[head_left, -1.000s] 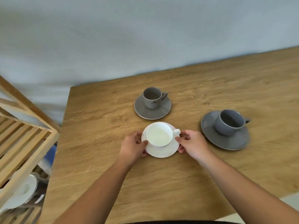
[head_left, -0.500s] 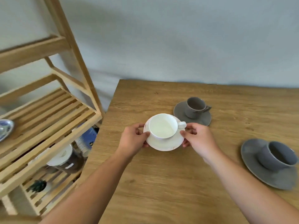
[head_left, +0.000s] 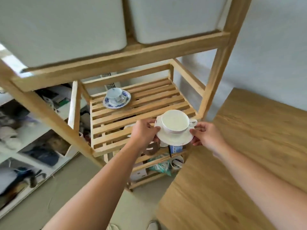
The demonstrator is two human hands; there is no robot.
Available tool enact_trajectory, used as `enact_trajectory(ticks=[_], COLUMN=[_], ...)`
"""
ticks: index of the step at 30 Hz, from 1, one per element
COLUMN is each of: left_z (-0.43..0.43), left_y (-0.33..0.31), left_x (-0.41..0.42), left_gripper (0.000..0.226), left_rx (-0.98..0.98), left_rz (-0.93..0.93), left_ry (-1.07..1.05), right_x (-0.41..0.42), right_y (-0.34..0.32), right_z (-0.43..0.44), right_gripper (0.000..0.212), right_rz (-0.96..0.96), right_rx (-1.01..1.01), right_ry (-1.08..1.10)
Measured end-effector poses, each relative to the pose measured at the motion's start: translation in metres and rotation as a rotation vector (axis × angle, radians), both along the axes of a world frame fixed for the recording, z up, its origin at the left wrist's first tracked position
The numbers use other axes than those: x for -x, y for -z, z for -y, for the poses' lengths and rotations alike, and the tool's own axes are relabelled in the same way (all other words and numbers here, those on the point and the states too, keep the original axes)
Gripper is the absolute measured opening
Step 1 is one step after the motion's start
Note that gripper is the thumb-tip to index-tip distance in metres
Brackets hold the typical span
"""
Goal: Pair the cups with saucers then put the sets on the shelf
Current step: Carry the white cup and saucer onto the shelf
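A white cup [head_left: 174, 121] stands on a white saucer [head_left: 172, 139], held in the air at the front right corner of the wooden slatted shelf [head_left: 142, 103]. My left hand [head_left: 145, 131] grips the saucer's left rim and my right hand [head_left: 205, 134] grips its right rim, below the cup's handle. Further back on the same shelf sits a blue-patterned cup on its matching saucer [head_left: 116, 98]. The grey cup sets are out of view.
The wooden table [head_left: 249, 155] lies to the right, close against the shelf's upright post [head_left: 219, 63]. White boxes [head_left: 66, 27] fill the level above. Lower shelf levels hold cluttered items [head_left: 159, 165]. A white rack with bags [head_left: 25, 138] stands at the left.
Both hands lifted the white cup and saucer off the table and carried them left to the shelf. The view swung left, so the grey sets dropped out of sight.
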State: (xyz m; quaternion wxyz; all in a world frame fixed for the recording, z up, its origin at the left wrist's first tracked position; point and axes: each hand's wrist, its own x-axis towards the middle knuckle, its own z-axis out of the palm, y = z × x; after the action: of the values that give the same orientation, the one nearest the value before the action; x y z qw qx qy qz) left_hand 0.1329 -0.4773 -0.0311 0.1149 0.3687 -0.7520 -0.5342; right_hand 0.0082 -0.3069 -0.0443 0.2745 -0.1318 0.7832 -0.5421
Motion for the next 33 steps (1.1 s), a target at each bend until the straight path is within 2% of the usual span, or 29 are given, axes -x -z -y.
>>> enact_trajectory(ticks=[9,14,18,24,28,30,33], left_z=[0.082,0.108,0.123,0.143,0.151,0.153,0.156], left_y=[0.054,0.076,0.086,0.09,0.094,0.095,0.097], left_x=[0.02,0.053,0.082,0.118,0.133,0.139,0.143], left_gripper=[0.02,0.022,0.023,0.012,0.023,0.022,0.019], left_rx=[-0.047,-0.073,-0.088,-0.068,-0.095,-0.118,-0.045], left_rz=[0.019,-0.01,-0.024,-0.032,-0.062,-0.064,-0.036], left_ry=[-0.123,-0.188,-0.226,-0.279,-0.321,-0.345,-0.35], right_x=[0.042,0.074,0.1,0.132,0.144,0.147,0.148], right_y=[0.038,0.051,0.053,0.059,0.067,0.069,0.07], right_z=[0.104,0.143,0.164,0.189,0.201,0.206,0.209], right_gripper=[0.007,0.012,0.014,0.012,0.016,0.01,0.003], right_rz=[-0.001,-0.04,-0.092,-0.136,-0.145,-0.16,-0.199], right_rx=[-0.121,-0.166,-0.186,-0.177,-0.176,-0.168,-0.159], right_ry=[-0.128,-0.146,-0.143,-0.111,-0.08,-0.057,-0.042])
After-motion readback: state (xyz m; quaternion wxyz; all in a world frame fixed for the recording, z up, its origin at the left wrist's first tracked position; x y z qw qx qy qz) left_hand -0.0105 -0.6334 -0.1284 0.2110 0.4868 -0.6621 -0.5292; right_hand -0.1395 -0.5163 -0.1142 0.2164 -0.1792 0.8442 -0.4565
